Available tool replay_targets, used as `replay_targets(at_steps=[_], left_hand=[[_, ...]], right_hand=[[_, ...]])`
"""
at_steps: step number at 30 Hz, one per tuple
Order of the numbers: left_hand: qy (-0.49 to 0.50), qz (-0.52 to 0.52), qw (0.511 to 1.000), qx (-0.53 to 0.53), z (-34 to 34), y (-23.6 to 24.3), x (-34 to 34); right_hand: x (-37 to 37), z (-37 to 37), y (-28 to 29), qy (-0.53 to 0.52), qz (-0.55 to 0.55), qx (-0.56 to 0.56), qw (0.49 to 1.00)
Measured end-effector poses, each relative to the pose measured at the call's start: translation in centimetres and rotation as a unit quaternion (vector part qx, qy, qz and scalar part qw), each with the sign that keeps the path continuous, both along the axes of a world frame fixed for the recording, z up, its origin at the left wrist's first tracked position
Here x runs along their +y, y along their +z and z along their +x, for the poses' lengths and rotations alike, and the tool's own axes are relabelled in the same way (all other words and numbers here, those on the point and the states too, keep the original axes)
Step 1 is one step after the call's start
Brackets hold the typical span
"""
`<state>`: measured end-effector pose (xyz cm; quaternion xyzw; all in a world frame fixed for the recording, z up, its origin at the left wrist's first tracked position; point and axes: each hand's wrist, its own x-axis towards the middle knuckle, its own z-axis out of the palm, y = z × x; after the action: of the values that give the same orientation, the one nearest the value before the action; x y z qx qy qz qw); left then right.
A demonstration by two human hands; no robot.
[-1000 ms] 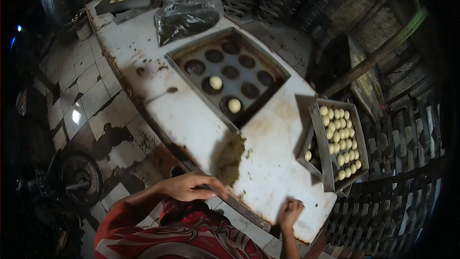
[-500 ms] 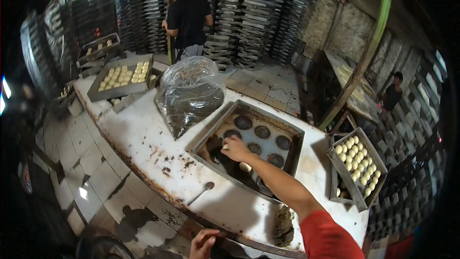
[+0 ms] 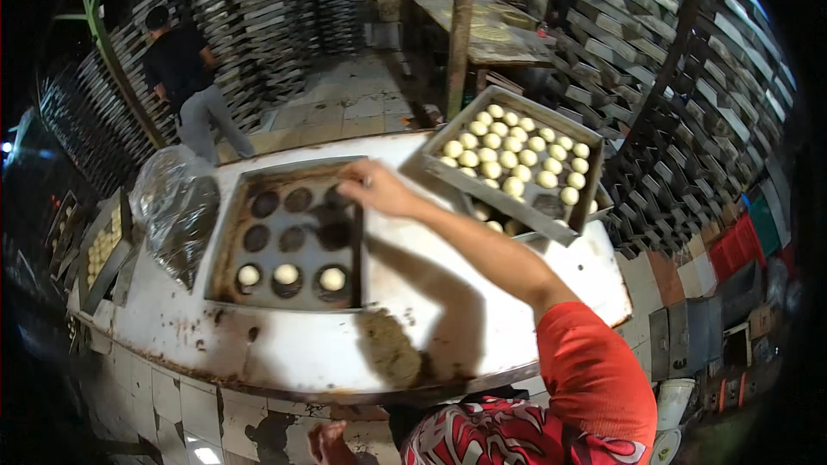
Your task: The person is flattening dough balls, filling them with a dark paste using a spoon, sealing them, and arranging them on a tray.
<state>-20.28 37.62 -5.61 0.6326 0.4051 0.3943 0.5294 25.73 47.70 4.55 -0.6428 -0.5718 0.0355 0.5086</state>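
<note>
My right hand is over the far right corner of a square metal baking tray, its fingers bent and blurred; I cannot make out anything in them. Dark round patches mark the tray's floor in rows. Pale dough balls sit on the three patches of the near row. My left hand is low at the bottom edge of the view, off the table, fingers loosely bent and apart with nothing visible in them. To the right, a deep metal tray holds several dough balls and rests on another tray.
A clear plastic bag with dark contents stands left of the baking tray. A greenish-brown mound lies on the white table near its front edge. Another dough tray is at far left. A person in black stands beyond the table.
My right hand has moved from the baking tray's near row to its far right corner; the dough ball it held no longer shows in it. The view has turned right.
</note>
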Motion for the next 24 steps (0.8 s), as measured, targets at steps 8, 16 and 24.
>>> replay_targets(at_steps=[8, 16, 24], left_hand=[[0.076, -0.117, 0.990, -0.013, 4.3, -0.4, -13.1], [0.005, -0.178, 0.963, -0.202, 1.4, -1.7, -16.3], [-0.065, -0.347, 0.857, -0.374, 7.4, 3.0, -25.1]], right_hand=[[-24.8, 21.6, -4.3, -0.157, -0.348, -0.244, 0.891], [-32.6, 20.7, -2.9, -0.251, -0.412, -0.353, 0.802], [-36.7, -18.4, -1.4, -0.078, -0.116, -0.090, 0.986]])
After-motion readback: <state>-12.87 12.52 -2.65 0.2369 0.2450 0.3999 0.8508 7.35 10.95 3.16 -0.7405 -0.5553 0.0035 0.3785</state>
